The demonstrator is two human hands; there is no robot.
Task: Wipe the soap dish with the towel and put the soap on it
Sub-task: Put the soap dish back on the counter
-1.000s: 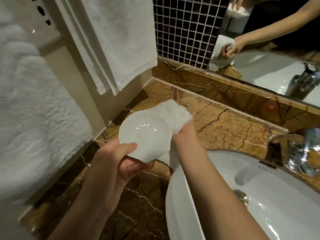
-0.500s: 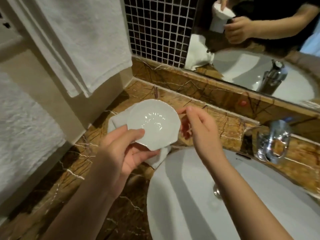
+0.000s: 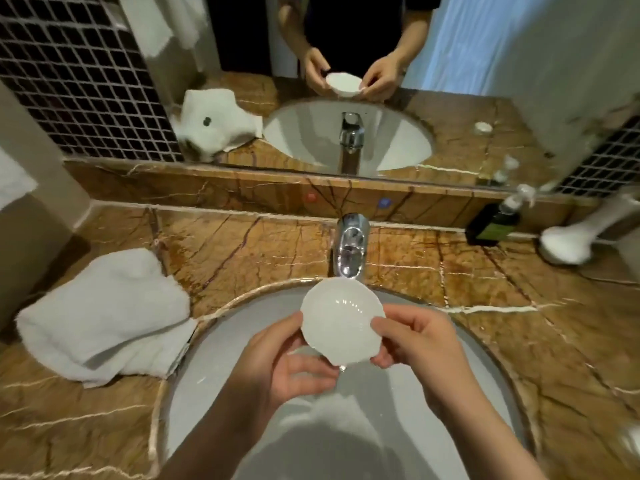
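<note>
Soap dish (image 3: 341, 323) between my two hands, held over sink (image 3: 214, 344), just below tap (image 3: 349, 245). My left hand (image 3: 277, 362) grips its left rim and underside, my right hand (image 3: 420, 341) pinches right edge. Towel (image 3: 104, 317) lies crumpled on counter (image 3: 519, 306), well left of my left hand. Dark bottle (image 3: 493, 225) far right; label unreadable.

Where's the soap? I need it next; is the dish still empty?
Empty. The dish, held over the sink by the left hand and right hand, shows a bare white hollow; no soap visible anywhere.
</note>
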